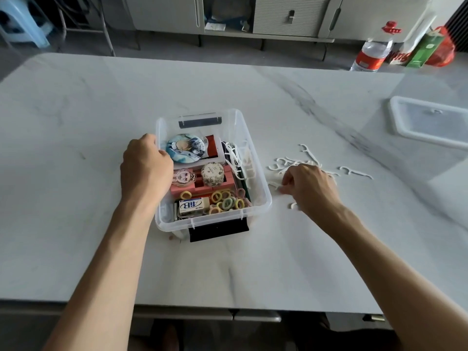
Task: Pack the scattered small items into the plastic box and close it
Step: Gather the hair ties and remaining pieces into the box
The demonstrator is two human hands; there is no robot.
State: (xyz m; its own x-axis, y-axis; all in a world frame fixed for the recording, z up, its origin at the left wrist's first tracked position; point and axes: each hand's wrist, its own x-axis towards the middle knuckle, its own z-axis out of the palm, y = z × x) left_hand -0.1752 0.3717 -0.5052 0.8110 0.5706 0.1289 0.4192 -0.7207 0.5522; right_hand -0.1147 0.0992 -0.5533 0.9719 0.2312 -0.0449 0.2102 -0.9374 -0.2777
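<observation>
A clear plastic box stands open on the white table. It holds a round badge, pastel hair ties, an eraser, a floral tape roll and some white floss picks. My left hand grips the box's left rim. Several white floss picks lie scattered right of the box. My right hand is curled over them, fingertips pinching at picks on the table. The box's clear lid lies flat at the far right.
A water bottle with a red label, a green carton and a red bag stand at the table's far right edge. A grey cabinet stands beyond the table. The box's black latch hangs at its near side.
</observation>
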